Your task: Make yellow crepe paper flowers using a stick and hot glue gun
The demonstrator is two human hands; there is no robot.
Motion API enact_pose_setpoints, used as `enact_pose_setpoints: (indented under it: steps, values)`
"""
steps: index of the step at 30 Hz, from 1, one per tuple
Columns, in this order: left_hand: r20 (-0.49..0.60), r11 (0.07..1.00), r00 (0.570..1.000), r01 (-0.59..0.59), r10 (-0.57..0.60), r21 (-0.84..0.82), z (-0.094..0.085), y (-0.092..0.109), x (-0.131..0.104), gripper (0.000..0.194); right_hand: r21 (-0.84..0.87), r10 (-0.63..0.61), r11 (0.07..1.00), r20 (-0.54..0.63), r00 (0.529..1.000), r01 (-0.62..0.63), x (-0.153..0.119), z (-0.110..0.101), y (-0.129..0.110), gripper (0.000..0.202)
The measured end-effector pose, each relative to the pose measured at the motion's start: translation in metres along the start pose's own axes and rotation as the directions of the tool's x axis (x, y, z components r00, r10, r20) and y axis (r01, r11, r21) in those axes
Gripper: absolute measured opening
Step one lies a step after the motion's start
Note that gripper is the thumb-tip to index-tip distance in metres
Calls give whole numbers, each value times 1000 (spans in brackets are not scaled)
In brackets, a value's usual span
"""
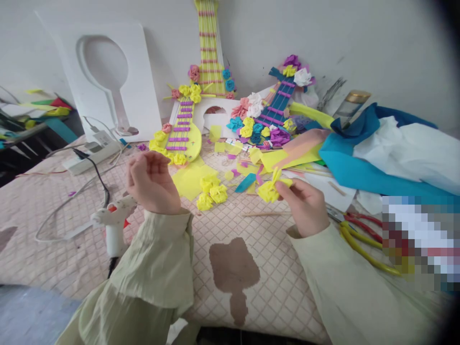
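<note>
My right hand (pixel 305 203) pinches a crumpled yellow paper flower (pixel 269 189) between thumb and fingers, just above the table. My left hand (pixel 154 184) is raised at the left, its palm in sight and its fingers loosely bent, with nothing visible in it. Close by that wrist is a white glue gun (pixel 115 223) with a red trigger. Between my hands a cluster of yellow paper flowers (pixel 210 192) lies beside a flat sheet of yellow paper (pixel 192 175). A thin wooden stick (pixel 264 214) rests on the table below the held flower.
Guitar-shaped pieces, one yellow (pixel 194 139) and one blue (pixel 275 108), stand at the back with paper flowers. A white cut-out board (pixel 138 86) leans on the wall. A power strip (pixel 93 155) sits left; pliers (pixel 359 244) and blue paper (pixel 341 153) lie right.
</note>
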State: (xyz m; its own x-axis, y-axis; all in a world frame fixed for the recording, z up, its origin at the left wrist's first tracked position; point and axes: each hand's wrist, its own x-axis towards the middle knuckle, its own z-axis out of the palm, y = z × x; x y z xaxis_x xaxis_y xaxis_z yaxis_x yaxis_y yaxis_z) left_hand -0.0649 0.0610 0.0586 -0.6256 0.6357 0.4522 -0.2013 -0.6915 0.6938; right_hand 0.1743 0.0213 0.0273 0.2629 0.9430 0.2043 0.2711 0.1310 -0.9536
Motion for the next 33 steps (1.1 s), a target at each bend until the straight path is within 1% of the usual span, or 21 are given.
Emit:
enact_pose_setpoints:
  steps: [3,6,9,10,11,12,13,14,15,16,17,18,19,21,24,25,26,27,29,31,33]
  values:
    - [17,997,998,68,-67,-24,-4,4,5,20,50,-40,998,74,996,37,-1,0,0,18]
    - [79,990,991,117,-111,-79,-4,5,3,22,117,-141,986,166,976,122,-6,2,-3,12]
    - [146,988,981,142,-131,-64,1,1,-7,20,122,-261,964,260,929,237,-11,3,-6,11]
    - [194,988,972,145,-135,-42,4,0,-13,18,115,-298,954,300,906,275,-13,3,-6,10]
    - [276,990,951,145,-139,-1,7,-1,-20,14,105,-330,944,342,880,313,-15,4,-6,9]
    - [397,989,906,132,-147,65,10,-2,-29,11,96,-359,932,384,851,350,-16,5,-6,7]
    - [539,988,831,79,-140,135,12,-3,-39,9,83,-384,918,423,821,387,-17,6,-5,5]
    - [681,977,718,-4,-145,212,14,-4,-48,13,69,-408,902,455,791,426,-18,7,-5,4]
    - [794,958,589,-112,-152,266,16,-4,-58,19,52,-431,884,477,766,465,-18,8,-4,4]
    - [867,938,479,-220,-136,268,17,-5,-66,22,31,-449,866,489,748,500,-18,9,-2,4]
    - [905,919,411,-304,-112,252,17,-6,-73,23,6,-463,848,493,737,529,-17,9,-1,5]
    - [921,900,376,-360,-101,246,16,-7,-78,24,-18,-475,834,486,734,551,-16,10,0,5]
    - [925,886,367,-393,-94,246,16,-8,-81,24,-38,-481,825,476,736,564,-15,10,1,6]
    - [906,864,396,-391,-152,316,14,-10,-82,24,-51,-478,828,458,749,559,-13,9,2,5]
    - [830,840,468,-281,-303,465,13,-12,-79,25,-23,-447,864,428,786,504,-12,7,3,4]
    - [803,836,481,-224,-352,501,13,-12,-79,26,-13,-431,877,421,798,481,-12,7,3,4]
    - [784,838,478,-160,-396,521,13,-12,-78,26,-6,-418,887,415,808,462,-12,7,3,4]
    - [768,842,463,-80,-442,533,13,-12,-79,25,-2,-405,895,413,816,445,-12,6,3,4]
    - [730,821,394,137,-559,554,14,-12,-80,25,-2,-381,908,414,827,420,-13,5,3,6]
    - [675,735,302,377,-673,564,16,-11,-82,26,-9,-358,918,418,835,398,-13,5,3,8]
    - [635,631,220,553,-740,544,17,-10,-83,27,-15,-333,928,415,847,372,-14,4,2,10]
